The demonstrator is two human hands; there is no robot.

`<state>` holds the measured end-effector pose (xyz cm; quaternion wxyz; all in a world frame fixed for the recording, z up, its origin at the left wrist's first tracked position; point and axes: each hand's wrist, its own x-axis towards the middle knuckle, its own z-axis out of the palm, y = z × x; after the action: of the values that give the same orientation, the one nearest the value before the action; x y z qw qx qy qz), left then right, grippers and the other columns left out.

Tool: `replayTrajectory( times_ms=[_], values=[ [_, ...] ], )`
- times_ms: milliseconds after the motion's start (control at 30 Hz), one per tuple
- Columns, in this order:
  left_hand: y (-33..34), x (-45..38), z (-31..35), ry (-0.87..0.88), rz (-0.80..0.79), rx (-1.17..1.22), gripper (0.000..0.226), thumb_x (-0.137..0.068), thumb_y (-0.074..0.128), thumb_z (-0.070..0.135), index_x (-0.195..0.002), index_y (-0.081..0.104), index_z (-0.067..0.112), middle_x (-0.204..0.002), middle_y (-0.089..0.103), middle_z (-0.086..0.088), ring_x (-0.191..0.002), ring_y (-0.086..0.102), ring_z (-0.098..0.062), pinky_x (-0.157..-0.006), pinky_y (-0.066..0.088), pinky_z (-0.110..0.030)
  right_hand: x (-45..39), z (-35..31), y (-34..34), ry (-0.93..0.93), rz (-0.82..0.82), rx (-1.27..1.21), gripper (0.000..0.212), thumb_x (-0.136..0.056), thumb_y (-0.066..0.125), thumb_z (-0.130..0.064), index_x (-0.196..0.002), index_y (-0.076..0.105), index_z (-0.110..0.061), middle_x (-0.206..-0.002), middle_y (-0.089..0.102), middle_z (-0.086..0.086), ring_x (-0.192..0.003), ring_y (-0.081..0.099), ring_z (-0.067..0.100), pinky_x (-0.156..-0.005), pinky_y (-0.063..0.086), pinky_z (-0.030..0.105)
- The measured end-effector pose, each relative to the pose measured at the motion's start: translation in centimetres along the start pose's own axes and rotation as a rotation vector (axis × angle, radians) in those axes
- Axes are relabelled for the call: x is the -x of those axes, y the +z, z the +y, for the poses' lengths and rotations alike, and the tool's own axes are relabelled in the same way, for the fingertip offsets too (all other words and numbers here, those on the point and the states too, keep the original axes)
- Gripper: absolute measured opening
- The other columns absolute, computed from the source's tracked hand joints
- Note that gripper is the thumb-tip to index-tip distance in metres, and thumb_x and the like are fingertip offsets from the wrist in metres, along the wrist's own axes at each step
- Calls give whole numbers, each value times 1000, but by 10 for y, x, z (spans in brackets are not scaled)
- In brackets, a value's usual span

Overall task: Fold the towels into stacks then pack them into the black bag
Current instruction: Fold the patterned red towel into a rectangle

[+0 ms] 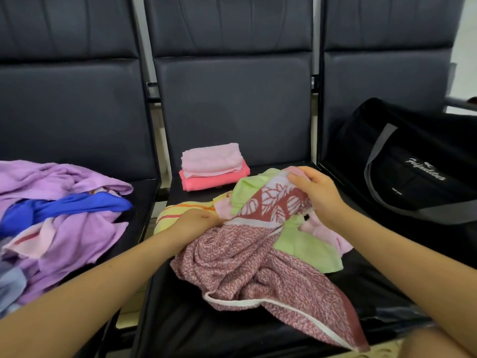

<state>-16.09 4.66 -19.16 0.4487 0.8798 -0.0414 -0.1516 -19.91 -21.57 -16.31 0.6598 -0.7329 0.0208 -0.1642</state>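
A crumpled red-and-white leaf-patterned towel (258, 257) lies on the middle seat, mixed with a green towel (307, 248), a pale pink one and a yellow one (178, 210). My right hand (317, 195) grips the top edge of the patterned towel. My left hand (196, 223) holds the same towel at its left side, fingers hidden in the cloth. A folded stack, light pink on coral pink (213, 166), sits at the back of the seat. The black bag (418, 164) with grey straps stands on the right seat.
A loose heap of purple, blue and pink towels (59, 218) covers the left seat. Dark padded backrests (232, 99) rise behind all three seats. A gap runs between the left and middle seats.
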Motion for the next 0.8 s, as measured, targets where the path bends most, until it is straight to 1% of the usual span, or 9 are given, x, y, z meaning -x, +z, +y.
replayTrajectory(
  times_ms=[100,200,300,400,500,567,600,700,800],
  values=[
    [6,1,1,86,20,-128,28,-87,65,35,-108,70,16,-114,64,3,-113,55,-17,-90,40,-28,0,4,4,36,-20,8,9,-92,61,-20,-95,69,-24,-93,70,0,-85,67,15,-74,55,30],
    [15,0,3,82,23,-227,43,-90,63,38,-128,56,19,-132,53,2,-122,47,-17,-89,33,-23,-2,9,6,83,-34,33,9,-93,61,-22,-97,69,-23,-97,70,2,-87,67,17,-76,55,31],
    [21,-3,6,75,13,-122,24,-89,65,30,-108,69,16,-113,64,1,-102,55,-13,-79,40,-21,-5,15,6,161,-58,97,15,-93,60,-25,-102,69,-16,-99,70,6,-89,67,20,-81,55,34],
    [16,-1,11,12,99,110,23,-84,70,29,-92,74,8,-88,67,-1,-78,56,-11,-64,41,-22,-5,16,5,154,-25,200,17,-92,62,-29,-90,68,-13,-90,70,5,-83,67,19,-76,55,32],
    [2,-2,16,22,248,389,13,-85,70,21,-87,74,10,-94,72,-11,-85,64,-22,-82,52,-34,-11,11,0,106,81,154,19,-88,67,-29,-73,64,-16,-81,69,3,-75,66,16,-66,52,27],
    [-11,-7,21,91,323,458,12,-84,70,22,-84,76,11,-90,74,-12,-87,68,-27,-88,54,-39,-17,6,-5,97,88,153,21,-86,69,-26,-72,61,-13,-79,67,3,-70,63,14,-60,50,23],
    [-18,-9,24,123,350,480,13,-84,70,21,-85,77,10,-87,74,-10,-84,68,-26,-85,55,-38,-21,4,-8,92,80,177,20,-86,70,-25,-74,61,-11,-80,66,4,-70,63,14,-61,50,24],
    [-38,-18,33,149,441,589,8,-86,67,13,-82,74,11,-67,70,-1,-59,67,-13,-55,54,-22,-34,4,-21,121,43,266,15,-83,72,-21,-80,64,-9,-85,67,7,-79,64,21,-76,54,37],
    [-51,-26,37,122,464,719,9,-86,66,12,-79,71,14,-58,69,2,-51,66,-11,-50,53,-21,-37,9,-30,272,-75,224,22,-81,74,-21,-90,66,-2,-88,71,13,-78,68,22,-77,55,37]
  ],
)
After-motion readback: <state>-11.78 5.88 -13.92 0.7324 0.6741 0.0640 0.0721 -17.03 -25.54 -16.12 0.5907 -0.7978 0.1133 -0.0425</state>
